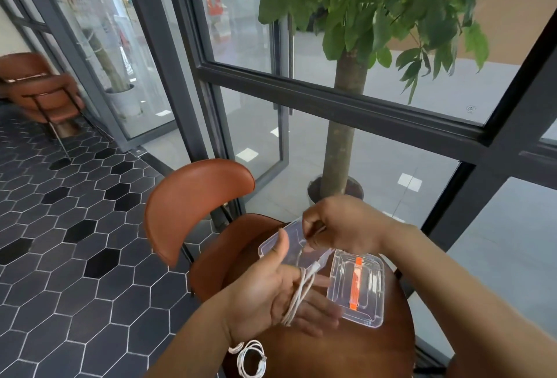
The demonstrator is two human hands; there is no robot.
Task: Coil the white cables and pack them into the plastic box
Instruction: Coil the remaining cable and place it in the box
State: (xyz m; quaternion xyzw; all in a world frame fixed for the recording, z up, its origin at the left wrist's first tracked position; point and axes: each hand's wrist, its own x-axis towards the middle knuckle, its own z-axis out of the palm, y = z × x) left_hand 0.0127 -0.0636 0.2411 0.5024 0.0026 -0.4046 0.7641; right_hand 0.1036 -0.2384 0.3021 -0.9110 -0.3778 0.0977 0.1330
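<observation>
White coiled cable [250, 359]: flat on round brown wooden table [346, 356].
Left hand [283, 293]: fingers straight, second white cable [297, 296] looped round them.
Right hand [340, 227]: pinching that cable over clear plastic box [268, 249].
Clear lid [357, 287], orange handle: on table beside box.

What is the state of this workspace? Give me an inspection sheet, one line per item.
Surface: round brown table.
Job's things: clear box open, partly behind the hands; lid with an orange handle lies beside it.
Clutter: nothing seen.
Hands: left hand has straight fingers with the cable wound round them; right hand pinches its free part over the box.
Cables: a second one, the coil, lies at the table's near edge.
Surroundings: brown chair, potted tree, windows, hexagon-tiled floor.
</observation>
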